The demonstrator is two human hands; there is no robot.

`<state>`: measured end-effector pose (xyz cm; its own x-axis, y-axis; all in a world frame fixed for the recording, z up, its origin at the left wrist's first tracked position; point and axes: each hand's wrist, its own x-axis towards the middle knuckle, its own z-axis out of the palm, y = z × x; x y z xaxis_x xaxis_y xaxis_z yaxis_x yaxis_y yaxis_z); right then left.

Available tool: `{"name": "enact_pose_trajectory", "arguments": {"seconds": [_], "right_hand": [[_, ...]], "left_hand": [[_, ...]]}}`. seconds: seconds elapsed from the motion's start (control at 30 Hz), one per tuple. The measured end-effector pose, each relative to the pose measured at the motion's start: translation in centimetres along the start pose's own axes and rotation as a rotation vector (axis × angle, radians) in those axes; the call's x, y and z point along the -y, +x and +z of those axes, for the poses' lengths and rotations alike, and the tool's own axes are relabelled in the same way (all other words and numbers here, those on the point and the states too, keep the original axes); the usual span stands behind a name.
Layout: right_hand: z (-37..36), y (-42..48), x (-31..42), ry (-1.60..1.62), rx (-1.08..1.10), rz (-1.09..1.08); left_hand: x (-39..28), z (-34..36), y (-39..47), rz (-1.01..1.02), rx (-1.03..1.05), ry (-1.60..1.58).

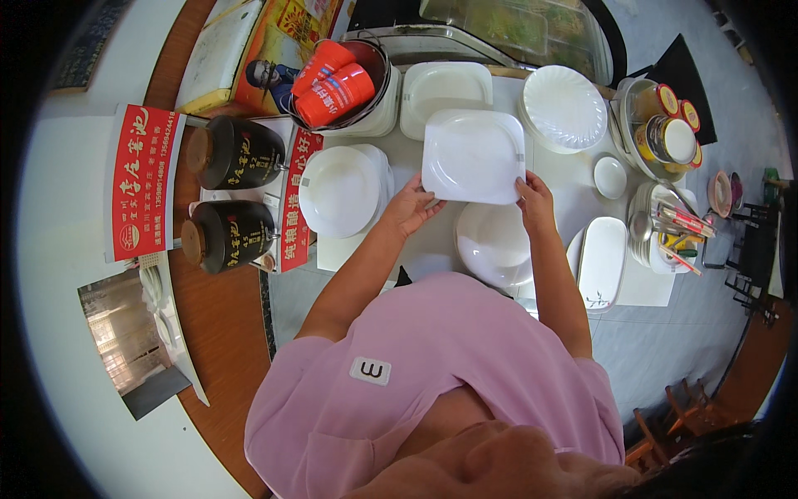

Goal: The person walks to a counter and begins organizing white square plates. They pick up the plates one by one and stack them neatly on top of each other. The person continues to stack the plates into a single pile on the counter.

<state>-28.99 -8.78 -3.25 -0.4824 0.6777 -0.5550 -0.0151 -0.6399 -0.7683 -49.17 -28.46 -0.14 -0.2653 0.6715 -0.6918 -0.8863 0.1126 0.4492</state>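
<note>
A white squarish plate (474, 156) is held up by its near corners, my left hand (413, 207) at one corner and my right hand (534, 194) at the other. Behind it, partly covered, lies a similar squarish plate (446, 90). Round white plates (340, 191) are stacked to the left, and fluted round plates (563, 107) are piled at the back right. Nearer my body is a large round white dish (495, 243), partly hidden by my right forearm. A small round white dish (610, 178) sits at the right.
A bucket (381, 75) with red cups stands at the back left, near two dark liquor jars (237, 153). At the right are an oblong white plate (603, 262), a metal basin (623, 112) holding jars, and plates (642, 199) with utensils on top. A glass-covered case (486, 31) borders the table's far side.
</note>
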Motion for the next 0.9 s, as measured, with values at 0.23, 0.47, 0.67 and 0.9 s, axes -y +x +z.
{"name": "enact_pose_trajectory", "arguments": {"seconds": [0.23, 0.47, 0.67, 0.9], "right_hand": [[4.5, 7.1, 1.3, -0.009, 0.07, 0.043], [6.8, 11.8, 0.5, 0.021, 0.072, 0.025], [7.6, 12.3, 1.0, -0.219, -0.02, -0.021], [7.4, 10.7, 0.8, -0.431, -0.065, -0.172]], "left_hand": [[-4.4, -0.7, 4.7, 0.038, -0.082, -0.029], [-6.1, -3.3, 9.7, 0.119, -0.123, -0.049], [-6.7, -3.4, 11.1, 0.261, -0.276, 0.097], [-6.5, -1.6, 9.6, 0.302, -0.441, 0.198]]}}
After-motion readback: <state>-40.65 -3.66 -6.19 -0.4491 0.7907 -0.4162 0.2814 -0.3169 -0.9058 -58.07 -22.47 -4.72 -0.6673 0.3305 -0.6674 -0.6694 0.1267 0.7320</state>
